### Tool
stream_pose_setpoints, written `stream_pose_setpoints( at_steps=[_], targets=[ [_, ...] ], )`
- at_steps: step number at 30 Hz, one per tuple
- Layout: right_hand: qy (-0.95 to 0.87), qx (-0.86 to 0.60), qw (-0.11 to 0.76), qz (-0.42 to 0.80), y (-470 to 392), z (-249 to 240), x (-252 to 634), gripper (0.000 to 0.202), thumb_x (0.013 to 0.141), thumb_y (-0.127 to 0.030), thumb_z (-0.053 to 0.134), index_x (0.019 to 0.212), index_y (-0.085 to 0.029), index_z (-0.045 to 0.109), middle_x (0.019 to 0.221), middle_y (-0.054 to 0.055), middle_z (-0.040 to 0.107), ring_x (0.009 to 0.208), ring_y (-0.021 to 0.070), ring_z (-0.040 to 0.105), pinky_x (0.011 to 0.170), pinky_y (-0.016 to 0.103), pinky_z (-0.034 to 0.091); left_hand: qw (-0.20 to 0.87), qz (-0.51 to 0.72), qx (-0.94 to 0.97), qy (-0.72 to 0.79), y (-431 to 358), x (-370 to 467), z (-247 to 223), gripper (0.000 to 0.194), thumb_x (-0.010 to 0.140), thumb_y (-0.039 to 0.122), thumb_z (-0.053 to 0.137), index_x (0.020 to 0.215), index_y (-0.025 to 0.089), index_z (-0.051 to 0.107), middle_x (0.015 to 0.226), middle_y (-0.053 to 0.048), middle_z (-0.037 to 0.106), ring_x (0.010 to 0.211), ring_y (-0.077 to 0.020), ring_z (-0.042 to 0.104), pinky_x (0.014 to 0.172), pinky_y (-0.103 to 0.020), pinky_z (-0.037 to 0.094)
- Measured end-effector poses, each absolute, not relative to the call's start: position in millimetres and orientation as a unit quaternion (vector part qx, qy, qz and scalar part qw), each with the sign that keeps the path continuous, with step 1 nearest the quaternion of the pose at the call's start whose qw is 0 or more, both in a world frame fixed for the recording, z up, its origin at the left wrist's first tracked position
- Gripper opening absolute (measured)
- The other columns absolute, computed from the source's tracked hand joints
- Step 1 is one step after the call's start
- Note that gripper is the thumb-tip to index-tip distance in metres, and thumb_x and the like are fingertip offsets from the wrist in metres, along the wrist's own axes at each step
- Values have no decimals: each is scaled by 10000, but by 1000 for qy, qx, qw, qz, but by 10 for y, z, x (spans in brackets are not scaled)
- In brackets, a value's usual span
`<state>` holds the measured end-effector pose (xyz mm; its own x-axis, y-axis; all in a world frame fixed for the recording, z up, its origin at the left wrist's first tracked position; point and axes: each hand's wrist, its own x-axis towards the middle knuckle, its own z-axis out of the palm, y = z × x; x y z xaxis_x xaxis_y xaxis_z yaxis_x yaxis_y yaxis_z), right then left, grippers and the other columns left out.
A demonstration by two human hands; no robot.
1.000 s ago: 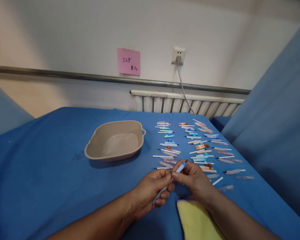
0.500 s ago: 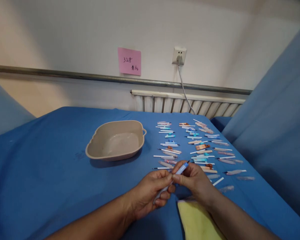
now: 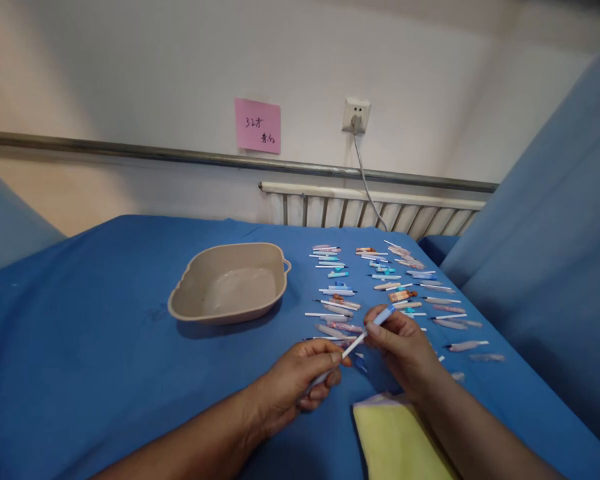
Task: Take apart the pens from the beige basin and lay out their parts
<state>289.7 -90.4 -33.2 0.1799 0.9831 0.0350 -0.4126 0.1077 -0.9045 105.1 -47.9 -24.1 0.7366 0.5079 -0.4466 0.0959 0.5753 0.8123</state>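
A pen is in two parts between my hands, in front of the rows of pen pieces. My left hand (image 3: 300,377) is closed around the grey-blue pen barrel (image 3: 320,380). Pinched in the fingers of my right hand (image 3: 403,350) is the pen's light-blue grip section (image 3: 383,315). A thin white refill (image 3: 355,343) runs from that section down to the barrel at my left fingers; its lower end is hidden. Just below the refill lies a small dark-blue piece (image 3: 360,363), perhaps a cap, on the blue sheet (image 3: 105,333).
Several rows of pen parts (image 3: 337,291) lie at the right, some behind my right hand. A beige basin (image 3: 180,307) stands left of them. A yellow cloth (image 3: 400,440) lies under my right forearm. A blue curtain (image 3: 545,200) hangs at the right.
The grip section has come away from the barrel, up and to the right in my right hand, exposing the white refill. My left hand has stayed nearly in place.
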Motion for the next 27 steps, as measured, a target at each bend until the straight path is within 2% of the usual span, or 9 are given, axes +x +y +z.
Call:
stream_pose_setpoints(
  at_steps=[5,10,17,24,27],
  targets=[
    [-272,-389,725,498,-867,-282,3004,153,649,-251,772,694,-189,639,676,-30,529,549,86,416,542,226,357,830,154,413,341,-437,1031,-273,247,765,377,615,885,172,548,602,67,461,385,-8,248,383,-171,79],
    [-238,-380,708,545,-858,-274,2983,151,657,-255,771,693,-191,639,708,-23,555,567,91,449,555,233,397,829,158,409,347,-433,1024,-270,244,779,381,600,886,168,548,603,65,457,386,-9,248,380,-169,86],
    [-196,-382,759,490,-804,-326,3144,155,667,-248,776,741,-199,649,750,-20,600,643,100,531,564,208,456,818,183,398,374,-401,1006,-253,226,792,358,601,885,165,533,614,61,468,392,-7,254,377,-163,83],
    [-209,-394,686,574,-840,-387,2973,177,689,-330,749,725,-185,654,799,17,651,735,155,610,670,284,506,856,211,333,334,-389,994,-290,215,795,318,622,902,176,503,637,58,465,406,-6,300,384,-153,121],
    [-227,-384,654,611,-868,-382,2827,181,702,-338,732,726,-172,665,776,33,637,706,154,595,639,278,493,867,197,333,314,-406,1002,-297,212,797,325,626,898,175,514,626,60,460,395,-6,291,384,-155,123]
  ],
)
